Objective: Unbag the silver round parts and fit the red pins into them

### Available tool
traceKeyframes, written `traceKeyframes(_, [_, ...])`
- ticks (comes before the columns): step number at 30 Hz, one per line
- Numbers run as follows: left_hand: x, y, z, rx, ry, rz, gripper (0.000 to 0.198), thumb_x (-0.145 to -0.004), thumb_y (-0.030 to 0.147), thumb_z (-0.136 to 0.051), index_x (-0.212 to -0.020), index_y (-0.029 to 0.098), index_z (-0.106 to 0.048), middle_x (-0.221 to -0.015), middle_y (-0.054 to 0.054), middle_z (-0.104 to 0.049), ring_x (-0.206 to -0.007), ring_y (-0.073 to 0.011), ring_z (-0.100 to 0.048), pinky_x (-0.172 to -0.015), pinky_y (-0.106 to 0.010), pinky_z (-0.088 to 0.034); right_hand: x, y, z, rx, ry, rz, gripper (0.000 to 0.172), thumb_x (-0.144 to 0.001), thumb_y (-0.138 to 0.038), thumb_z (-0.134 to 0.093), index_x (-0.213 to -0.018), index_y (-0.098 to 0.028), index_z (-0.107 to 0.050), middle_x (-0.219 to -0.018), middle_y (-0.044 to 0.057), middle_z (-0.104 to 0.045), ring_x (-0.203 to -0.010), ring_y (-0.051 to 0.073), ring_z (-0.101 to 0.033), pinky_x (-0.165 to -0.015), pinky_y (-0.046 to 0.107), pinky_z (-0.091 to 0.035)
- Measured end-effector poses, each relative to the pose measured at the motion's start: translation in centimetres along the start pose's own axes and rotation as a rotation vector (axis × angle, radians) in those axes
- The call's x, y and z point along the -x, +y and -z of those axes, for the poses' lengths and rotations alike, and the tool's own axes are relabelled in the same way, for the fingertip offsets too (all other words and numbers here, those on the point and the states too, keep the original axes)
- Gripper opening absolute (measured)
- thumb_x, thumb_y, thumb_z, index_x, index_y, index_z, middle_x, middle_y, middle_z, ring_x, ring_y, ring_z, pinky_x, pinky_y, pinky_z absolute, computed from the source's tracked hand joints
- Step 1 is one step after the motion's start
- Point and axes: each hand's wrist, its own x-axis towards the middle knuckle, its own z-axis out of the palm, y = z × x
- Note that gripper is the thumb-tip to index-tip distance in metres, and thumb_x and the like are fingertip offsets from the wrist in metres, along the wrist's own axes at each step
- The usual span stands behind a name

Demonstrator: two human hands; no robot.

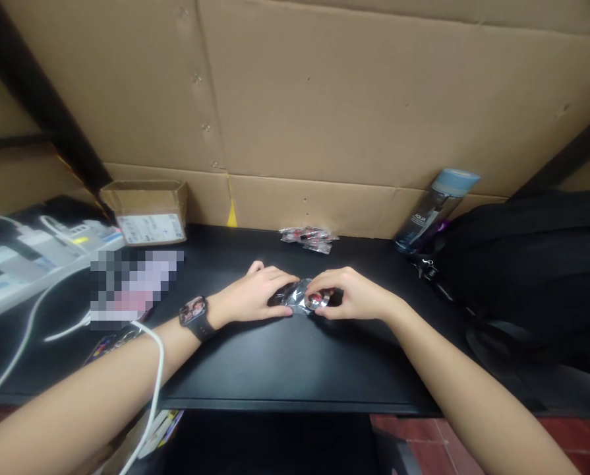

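Over the middle of the black desktop (255, 369), both hands are closed around one small packet. The thumb and fingers of my left hand (252, 295) grip the crinkled clear plastic bag (296, 298) from its left side. My right hand (356, 295) pinches a small round shiny disc (317, 299), silver at the rim with red on its face. The disc lies against the bag's right end; whether it is inside or outside the plastic I cannot tell. A black smartwatch (196, 316) is on my left wrist.
Behind the hands lie several small clear packets (310, 237) with red bits. A small cardboard box (149, 211), a power strip (37, 270) and a white cable (159, 369) are at left. At right stand a blue-lidded bottle (430, 214) and a black bag (536, 277).
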Motion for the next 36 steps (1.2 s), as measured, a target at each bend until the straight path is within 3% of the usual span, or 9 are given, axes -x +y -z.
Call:
traceKeyframes(12, [0.1, 0.4, -0.3, -0.123, -0.036, -0.051, 0.036, -0.103, 0.049, -0.055, -0.135, 0.033, -0.06, -0.141, -0.008, -0.062, -0.124, -0.0285, -0.057, -0.096, -0.042, -0.032, 0.1, 0.0, 0.6, -0.039, 0.043, 0.01, 0.03, -0.08, -0.016, -0.077, -0.109, -0.024, -0.078, -0.106, 0.004, -0.077, -0.09, 0.019, -0.072, -0.084, 0.029, -0.057])
traceKeyframes(19, [-0.1, 0.8, -0.6, -0.058, -0.016, -0.013, 0.039, -0.101, 0.051, -0.058, -0.131, 0.025, -0.058, -0.137, -0.01, -0.064, -0.122, -0.0282, -0.057, -0.098, -0.042, -0.034, -0.9, -1.8, -2.2, -0.258, 0.311, 0.0, 0.029, -0.081, -0.026, -0.082, -0.11, -0.024, -0.077, -0.115, 0.007, -0.074, -0.1, 0.021, -0.071, -0.09, 0.033, -0.059])
traceKeyframes(27, [0.1, 0.6, -0.5, 0.021, -0.022, 0.012, 0.038, -0.099, 0.051, -0.061, -0.129, 0.028, -0.056, -0.134, -0.007, -0.066, -0.121, -0.0267, -0.058, -0.096, -0.041, -0.033, -0.9, -0.1, -2.9, -0.289, 0.242, -0.125, 0.027, -0.077, -0.018, -0.08, -0.104, -0.021, -0.076, -0.109, 0.006, -0.073, -0.084, 0.016, -0.069, -0.079, 0.029, -0.061])
traceKeyframes(36, [0.2, 0.6, -0.3, 0.091, -0.027, 0.057, 0.038, -0.098, 0.052, -0.062, -0.128, 0.029, -0.054, -0.124, -0.006, -0.068, -0.117, -0.0258, -0.059, -0.097, -0.04, -0.032, -0.8, 0.2, -2.9, -0.197, 0.213, -0.147, 0.027, -0.076, -0.016, -0.078, -0.102, -0.021, -0.076, -0.106, 0.005, -0.073, -0.081, 0.016, -0.069, -0.076, 0.028, -0.059])
